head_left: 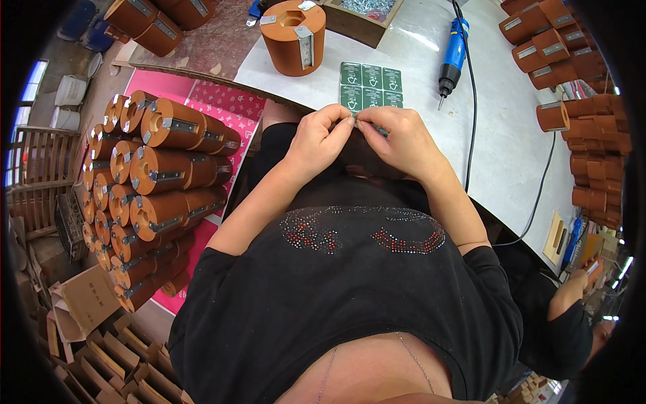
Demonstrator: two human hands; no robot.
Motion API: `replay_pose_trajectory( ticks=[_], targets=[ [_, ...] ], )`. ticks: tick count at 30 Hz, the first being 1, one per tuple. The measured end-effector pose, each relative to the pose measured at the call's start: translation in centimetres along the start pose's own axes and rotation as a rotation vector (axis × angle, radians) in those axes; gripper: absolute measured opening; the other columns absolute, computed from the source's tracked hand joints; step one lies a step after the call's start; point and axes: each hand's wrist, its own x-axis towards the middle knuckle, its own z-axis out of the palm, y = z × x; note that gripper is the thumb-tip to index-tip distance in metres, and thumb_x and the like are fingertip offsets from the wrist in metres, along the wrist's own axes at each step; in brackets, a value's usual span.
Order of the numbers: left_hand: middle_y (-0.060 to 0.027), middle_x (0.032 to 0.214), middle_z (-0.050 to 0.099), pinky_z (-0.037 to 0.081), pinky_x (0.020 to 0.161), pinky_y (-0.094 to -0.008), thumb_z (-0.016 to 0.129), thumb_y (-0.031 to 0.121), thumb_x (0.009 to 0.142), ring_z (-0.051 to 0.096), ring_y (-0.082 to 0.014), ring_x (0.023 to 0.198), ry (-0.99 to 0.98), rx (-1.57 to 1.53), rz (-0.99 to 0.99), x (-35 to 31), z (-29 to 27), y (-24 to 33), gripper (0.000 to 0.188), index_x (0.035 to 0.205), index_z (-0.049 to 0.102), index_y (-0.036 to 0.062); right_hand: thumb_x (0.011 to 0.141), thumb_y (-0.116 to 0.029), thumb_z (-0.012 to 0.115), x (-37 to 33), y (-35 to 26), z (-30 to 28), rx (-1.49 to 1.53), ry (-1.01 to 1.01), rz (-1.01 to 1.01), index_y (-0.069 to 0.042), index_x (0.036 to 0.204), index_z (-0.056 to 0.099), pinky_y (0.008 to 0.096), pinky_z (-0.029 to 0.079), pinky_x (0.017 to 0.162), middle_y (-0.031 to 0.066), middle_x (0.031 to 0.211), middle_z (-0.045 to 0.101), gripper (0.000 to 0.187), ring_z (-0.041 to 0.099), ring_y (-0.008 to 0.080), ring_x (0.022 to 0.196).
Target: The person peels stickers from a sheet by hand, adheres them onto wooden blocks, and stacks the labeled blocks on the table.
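Far L: stack of brown cyls (198,170), overlapping, can't count. Next, 1 lone brown cyl (281,55) w/ metal strips on counter (505,128). L hand (317,140) pinched thumb-to-forefinger. Green label sheet (372,79) flat on counter, white print, 6 labels clear (2 rows x 3), fingertips at lower edge. R hand (402,138) pinched likewise — can't tell what's btwn tips. Then 1 blue power driver (455,50).

We see a bright picture, and the white table (505,121) shines most near the top. On the far left we see a bright patch (36,82) (maybe a window, but it is small and fuzzy). Thin lamps (625,268) glow on the right. The black shirt (350,296) looks very dark. The middle looks sharp, but near the round rim things bend and get blurry.
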Motion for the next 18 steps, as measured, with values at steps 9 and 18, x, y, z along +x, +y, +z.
replay_pose_trajectory(
  ticks=[9, 18],
  targets=[
    [-0.0008, 0.077, 0.057, 0.041, 0.064, -0.0204, 0.049, 0.008, 0.089, 0.049, -0.0046, 0.071, -0.073, 0.029, 0.021, -0.2, -0.3, 0.5, 0.013, 0.090, 0.056, -0.0029, 0.075, -0.005, 0.063, 0.0, -0.4, -0.6, -0.058, -0.062, 0.003, 0.000, 0.083, 0.062, 0.0346, 0.049, 0.060, 0.0161, 0.077, 0.064, 0.010, 0.062, 0.0320, 0.068],
    [-0.0076, 0.073, 0.059, 0.043, 0.063, -0.0254, 0.050, 0.007, 0.086, 0.053, -0.0108, 0.066, -0.084, 0.198, 0.110, -0.3, -0.3, 1.6, 0.013, 0.091, 0.057, -0.0033, 0.077, -0.010, 0.057, 0.2, -1.0, -1.0, -0.168, -0.124, -0.053, 0.000, 0.069, 0.056, 0.0393, 0.049, 0.059, 0.0148, 0.066, 0.059, 0.013, 0.059, 0.0327, 0.064]
  ],
)
